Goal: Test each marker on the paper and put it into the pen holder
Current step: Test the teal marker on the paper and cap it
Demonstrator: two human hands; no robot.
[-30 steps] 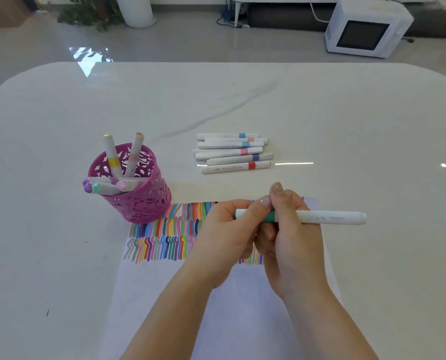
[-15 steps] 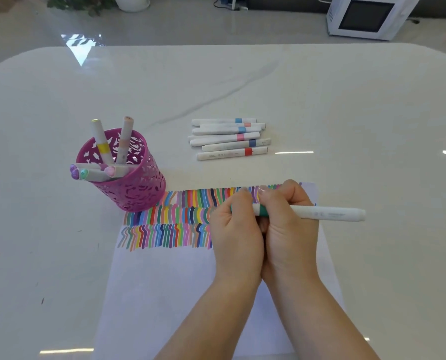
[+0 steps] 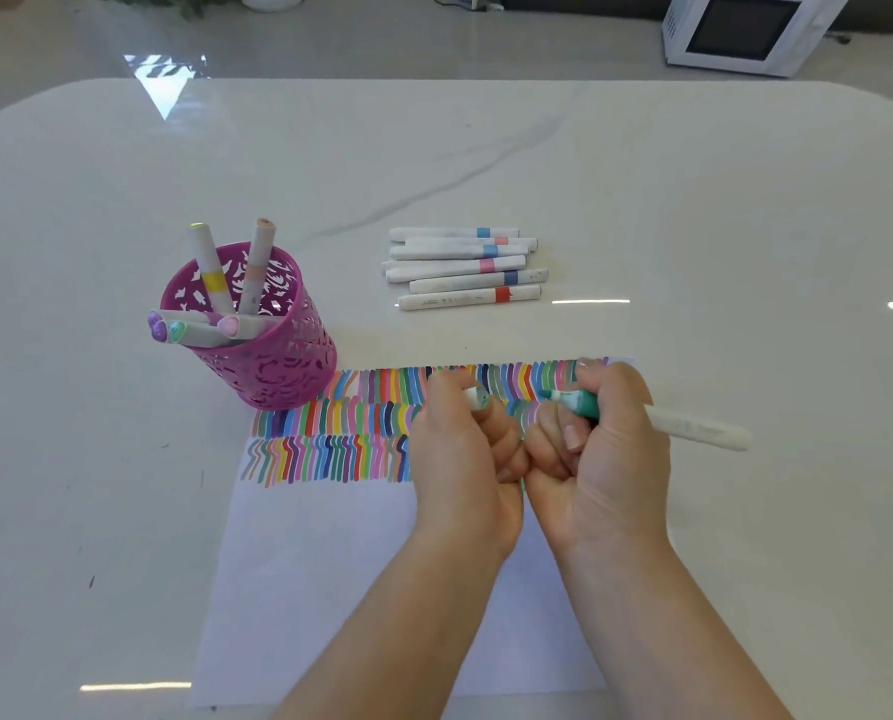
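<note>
My right hand [image 3: 602, 449] grips a white marker with a green band [image 3: 693, 427]; its green tip is bare and points left. My left hand [image 3: 465, 449] holds the pulled-off cap [image 3: 474, 396], a little left of the tip. Both hands hover over the white paper [image 3: 330, 563], whose upper part is filled with rows of coloured strokes. A pink perforated pen holder [image 3: 272, 350] stands at the paper's upper left corner with several markers in it. Several capped white markers [image 3: 465, 267] lie in a pile behind the paper.
The white glossy table [image 3: 693, 200] carries all of it. A white microwave-like appliance [image 3: 745, 28] sits on the floor beyond the far right edge, and a plant pot stands at the far left.
The cap has come off the green marker: my left hand drew it leftward while my right hand kept the body. Both hands dropped lower over the paper.
</note>
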